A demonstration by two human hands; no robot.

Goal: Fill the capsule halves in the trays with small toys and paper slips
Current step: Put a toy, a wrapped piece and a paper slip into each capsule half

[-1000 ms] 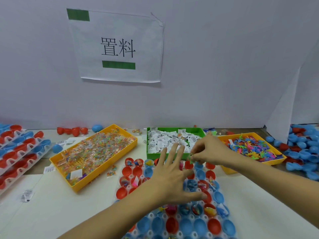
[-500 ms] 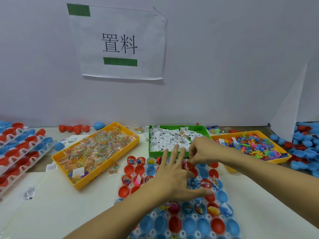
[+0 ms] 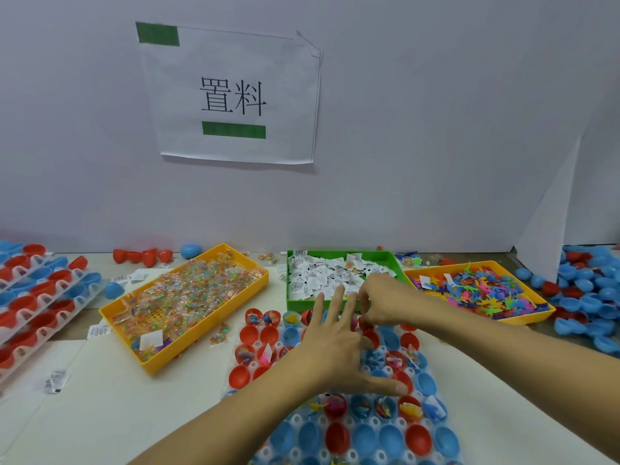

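Capsule tray (image 3: 295,422): we log long axis running away from us toward green slip bin (image 3: 391,263). Left hand (image 3: 339,347) flat, fingers spread, resting on tray. Right hand (image 3: 382,302) curled, fingertips pinched over tray's far rows; item pinched too small to tell.

2 bare forearms show, 1 entering from 6 o'clock and 1 from 4 o'clock, with no sleeve, watch, band or glove visible on either as far as the frame edge. The left hand (image 3: 339,354) and right hand (image 3: 385,298) are ungloved and carry no rings that can be made out; each is slim with long fingers. The left thumb (image 3: 397,386) shows a short, unpainted nail, while the nails of the other fingers are too blurred or turned away to tell.
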